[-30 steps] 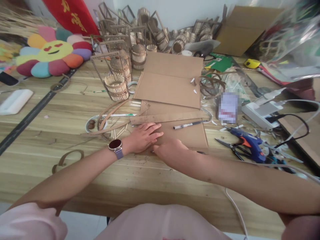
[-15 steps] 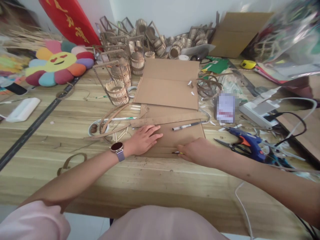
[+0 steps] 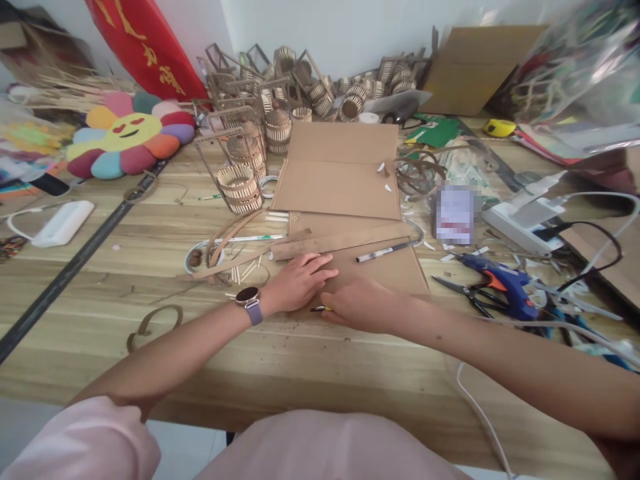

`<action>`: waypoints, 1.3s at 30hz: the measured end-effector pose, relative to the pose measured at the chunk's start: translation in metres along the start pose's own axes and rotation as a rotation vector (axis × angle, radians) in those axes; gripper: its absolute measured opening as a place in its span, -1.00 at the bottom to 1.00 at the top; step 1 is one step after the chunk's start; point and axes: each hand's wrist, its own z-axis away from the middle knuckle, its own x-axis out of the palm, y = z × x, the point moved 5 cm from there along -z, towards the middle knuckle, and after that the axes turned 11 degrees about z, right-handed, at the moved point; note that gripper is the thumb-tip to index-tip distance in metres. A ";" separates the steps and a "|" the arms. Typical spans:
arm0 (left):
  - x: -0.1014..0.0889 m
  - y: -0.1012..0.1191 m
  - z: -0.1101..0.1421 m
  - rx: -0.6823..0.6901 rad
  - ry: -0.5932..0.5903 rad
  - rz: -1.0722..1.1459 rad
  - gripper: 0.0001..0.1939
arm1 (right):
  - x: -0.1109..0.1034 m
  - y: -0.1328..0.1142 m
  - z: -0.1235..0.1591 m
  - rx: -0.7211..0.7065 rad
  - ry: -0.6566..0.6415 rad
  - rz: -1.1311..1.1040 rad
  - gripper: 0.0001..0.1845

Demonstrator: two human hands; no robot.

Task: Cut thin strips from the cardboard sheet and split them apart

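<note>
My left hand [image 3: 301,281] lies flat with fingers spread on the lower cardboard sheet [image 3: 395,272]. Close beside it, my right hand [image 3: 357,303] is closed round a small utility knife [image 3: 320,309]; only its dark tip and a bit of yellow show, at the sheet's near edge. Most of the knife is hidden in the fingers. Just beyond the hands, a long brown strip [image 3: 345,240] crosses the sheet, and a pen [image 3: 383,251] lies to its right. A folded cardboard piece [image 3: 340,187] rests farther back.
Small slatted wooden buckets [image 3: 240,189] crowd the back left. At right lie scissors [image 3: 467,293], a blue glue gun [image 3: 505,287], a phone [image 3: 454,213] and a power strip [image 3: 525,223]. A small bowl [image 3: 187,260] and curved strips sit left of the cardboard.
My right hand has slid left with the knife along the cardboard's near edge, closer to my left hand. My left hand stays flat on the sheet. The view has shifted slightly.
</note>
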 end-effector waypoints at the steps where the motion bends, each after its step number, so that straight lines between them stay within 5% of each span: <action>1: 0.000 -0.001 0.000 0.009 -0.003 0.001 -0.63 | -0.001 -0.003 -0.004 -0.012 0.013 0.009 -0.63; 9: 0.002 -0.003 0.002 0.007 -0.040 -0.002 -0.59 | -0.001 -0.014 -0.015 -0.041 0.089 0.089 -0.66; 24: 0.002 -0.006 0.002 -0.014 -0.032 0.051 -0.60 | 0.000 -0.023 -0.021 -0.066 0.046 0.195 -0.68; 39: 0.002 -0.001 0.003 -0.010 -0.065 -0.027 -0.58 | -0.014 -0.035 -0.018 -0.086 -0.041 0.272 -0.49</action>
